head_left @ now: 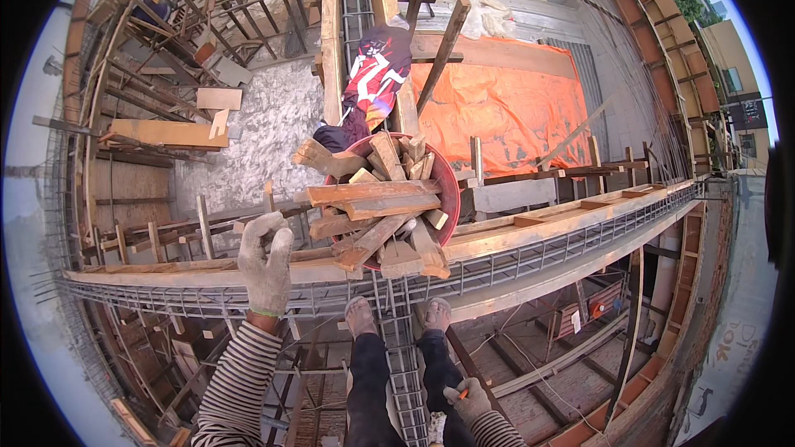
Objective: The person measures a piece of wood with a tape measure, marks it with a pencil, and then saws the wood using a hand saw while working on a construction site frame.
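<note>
My left hand (267,269), in a pale knit glove, is raised left of a red tub (450,190). Its fingers curl round toward the thumb; anything pinched between them is too small to make out. Wood offcuts (373,199) are heaped above the tub's rim, some jutting over its edge. Low on the right, beside my right thigh, my gloved right hand (470,404) is closed around an orange-ended object (463,394), most of it hidden by the fingers. A dark, red and white printed cloth (379,70) lies just behind the tub.
My bare feet (360,317) straddle a rebar cage (403,372) running forward. Timber formwork (563,219) with a rebar cage (571,240) crosses ahead. Drops to lower levels open on both sides. An orange tarp (505,99) lies beyond, at right; upright timbers stand at left.
</note>
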A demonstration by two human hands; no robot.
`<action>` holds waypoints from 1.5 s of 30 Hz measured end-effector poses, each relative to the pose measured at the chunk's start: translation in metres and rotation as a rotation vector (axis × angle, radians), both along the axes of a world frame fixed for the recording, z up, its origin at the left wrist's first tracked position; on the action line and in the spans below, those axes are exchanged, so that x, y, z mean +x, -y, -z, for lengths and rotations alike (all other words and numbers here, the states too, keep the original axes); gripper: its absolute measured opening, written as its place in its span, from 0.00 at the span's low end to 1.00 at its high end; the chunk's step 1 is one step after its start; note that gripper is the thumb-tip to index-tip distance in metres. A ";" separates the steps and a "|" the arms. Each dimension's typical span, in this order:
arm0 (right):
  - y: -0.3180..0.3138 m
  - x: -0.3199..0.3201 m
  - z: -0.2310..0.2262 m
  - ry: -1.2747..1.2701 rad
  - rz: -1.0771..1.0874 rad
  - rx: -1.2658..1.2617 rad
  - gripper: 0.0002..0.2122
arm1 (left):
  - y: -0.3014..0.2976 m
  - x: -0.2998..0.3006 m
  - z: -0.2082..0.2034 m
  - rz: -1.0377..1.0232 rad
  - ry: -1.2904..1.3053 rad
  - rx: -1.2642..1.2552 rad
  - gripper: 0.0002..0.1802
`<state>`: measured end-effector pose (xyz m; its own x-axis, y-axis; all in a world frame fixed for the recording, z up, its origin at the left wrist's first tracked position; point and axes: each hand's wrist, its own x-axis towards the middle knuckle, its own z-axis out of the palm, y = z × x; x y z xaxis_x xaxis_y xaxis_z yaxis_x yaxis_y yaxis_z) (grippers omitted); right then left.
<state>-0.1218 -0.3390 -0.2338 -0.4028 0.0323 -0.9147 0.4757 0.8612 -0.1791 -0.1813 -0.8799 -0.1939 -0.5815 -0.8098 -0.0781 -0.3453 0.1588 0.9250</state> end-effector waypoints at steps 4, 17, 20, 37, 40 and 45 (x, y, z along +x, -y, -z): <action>-0.022 -0.003 -0.006 0.025 0.101 0.056 0.24 | -0.060 -0.042 -0.043 0.383 0.064 -0.142 0.29; -0.079 0.001 -0.001 0.072 0.445 0.037 0.20 | -0.135 -0.091 -0.084 0.822 0.319 -1.070 0.36; -0.097 0.012 0.003 0.037 0.381 0.031 0.17 | -0.166 -0.133 -0.102 0.983 0.685 -1.027 0.31; -0.112 -0.018 0.011 -0.072 0.426 -0.080 0.14 | -0.154 -0.199 -0.157 1.059 0.813 -1.130 0.16; -0.116 -0.012 0.014 -0.031 0.530 -0.043 0.14 | -0.116 -0.183 -0.178 0.781 0.628 -1.097 0.15; -0.135 0.011 0.040 -0.052 0.452 -0.030 0.14 | -0.064 -0.139 -0.183 0.358 0.474 -0.455 0.15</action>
